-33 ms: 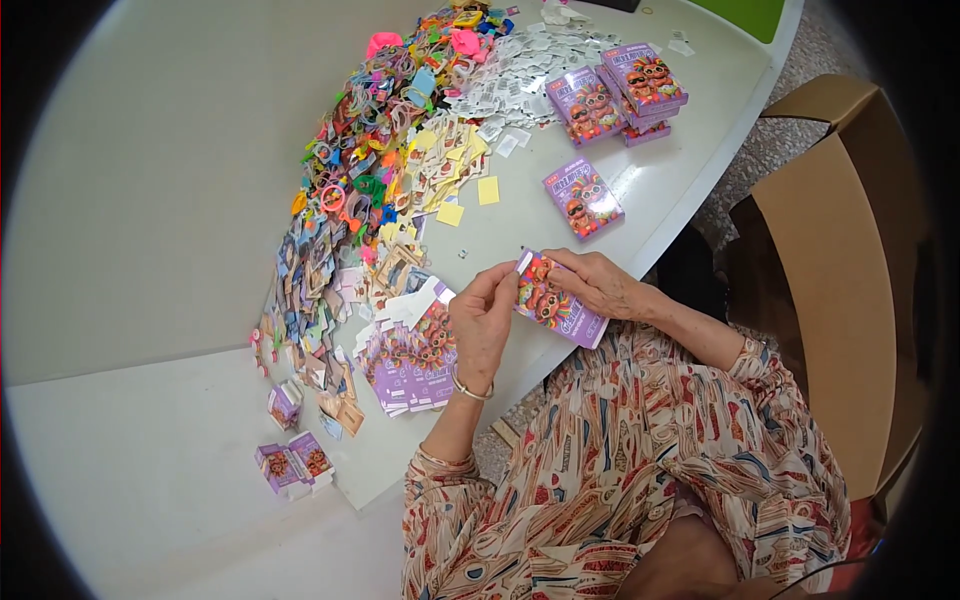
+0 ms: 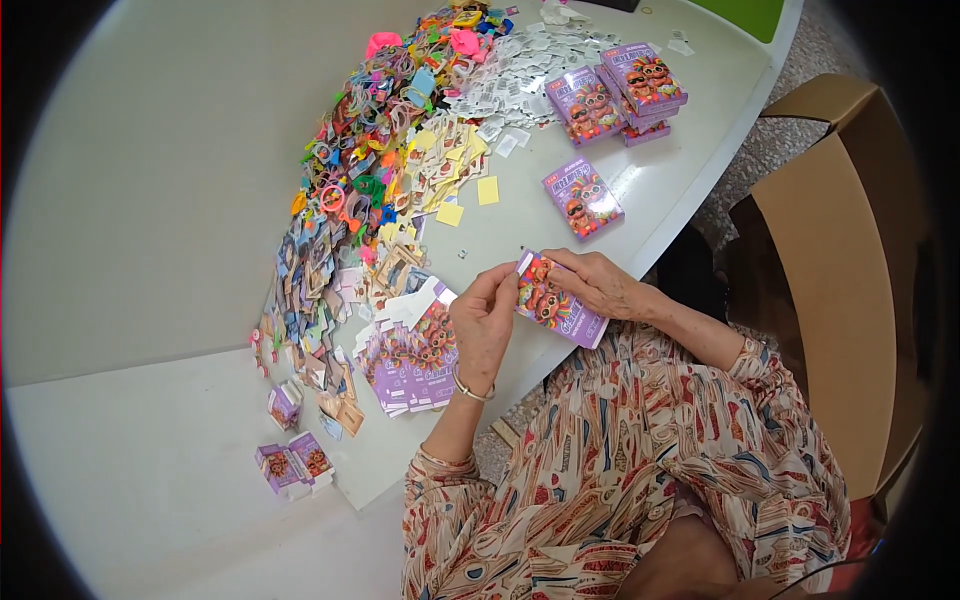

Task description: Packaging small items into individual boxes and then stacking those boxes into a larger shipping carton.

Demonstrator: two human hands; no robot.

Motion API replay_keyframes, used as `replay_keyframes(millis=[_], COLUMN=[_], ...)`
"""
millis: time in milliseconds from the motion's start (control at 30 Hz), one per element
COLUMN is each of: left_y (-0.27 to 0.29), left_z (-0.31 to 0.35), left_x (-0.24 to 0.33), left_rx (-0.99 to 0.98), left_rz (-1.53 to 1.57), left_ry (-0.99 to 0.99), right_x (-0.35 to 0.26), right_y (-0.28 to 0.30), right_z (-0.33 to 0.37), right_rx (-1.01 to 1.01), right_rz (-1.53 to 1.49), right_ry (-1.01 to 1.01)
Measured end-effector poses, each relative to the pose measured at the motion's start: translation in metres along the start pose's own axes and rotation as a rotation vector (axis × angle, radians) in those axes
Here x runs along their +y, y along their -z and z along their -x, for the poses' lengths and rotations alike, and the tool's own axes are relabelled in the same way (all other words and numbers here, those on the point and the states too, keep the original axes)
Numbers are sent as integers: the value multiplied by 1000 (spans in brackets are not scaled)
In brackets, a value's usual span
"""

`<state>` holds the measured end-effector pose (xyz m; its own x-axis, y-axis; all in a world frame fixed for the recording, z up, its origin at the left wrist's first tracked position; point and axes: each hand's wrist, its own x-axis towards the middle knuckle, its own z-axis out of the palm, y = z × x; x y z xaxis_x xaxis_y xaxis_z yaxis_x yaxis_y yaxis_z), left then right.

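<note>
Over the table's near edge I hold a purple printed carton (image 2: pixel 568 318) with cartoon characters on its face. My right hand (image 2: pixel 602 288) grips it from the right, its fingers lying across the printed front. At the carton's upper left end my left hand (image 2: pixel 482 328) is closed, thumb and fingertips pinching at the edge there. Whether the carton is flat or partly folded out I cannot tell. Beside my left wrist lies a fanned stack of flat purple cartons (image 2: pixel 412 368) with white flaps. A finished-looking purple box (image 2: pixel 584 199) rests on the table beyond my hands.
Several purple boxes (image 2: pixel 645 78) are stacked at the far right. A long heap of colourful small trinkets (image 2: pixel 350 170) bends along the table, beside white packets (image 2: pixel 530 70) and yellow cards (image 2: pixel 450 160). Small purple boxes (image 2: pixel 296 463) sit at lower left. A large cardboard box (image 2: pixel 830 230) stands at right.
</note>
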<state>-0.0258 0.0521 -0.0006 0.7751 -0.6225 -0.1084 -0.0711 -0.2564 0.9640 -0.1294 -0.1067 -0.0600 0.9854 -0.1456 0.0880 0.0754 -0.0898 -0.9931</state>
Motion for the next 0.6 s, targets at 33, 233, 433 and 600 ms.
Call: replay_keyframes(millis=[33,233,433,600], left_y=[0,-12,3,28], left_z=[1,19,5,-25], left_x=[-2,-8,-1,-2], left_rx=[-14,-9,-140,-127], left_rz=[-117,-192,164,665], left_ry=[-20,-264,56,298], right_x=[0,-4,-7,-12], right_y=[1,1,3,17], right_z=[0,1,0,3], right_rx=[2,22,-31,-43], right_rz=[19,27,136,-290], right_ry=[-2,8,-109,-64])
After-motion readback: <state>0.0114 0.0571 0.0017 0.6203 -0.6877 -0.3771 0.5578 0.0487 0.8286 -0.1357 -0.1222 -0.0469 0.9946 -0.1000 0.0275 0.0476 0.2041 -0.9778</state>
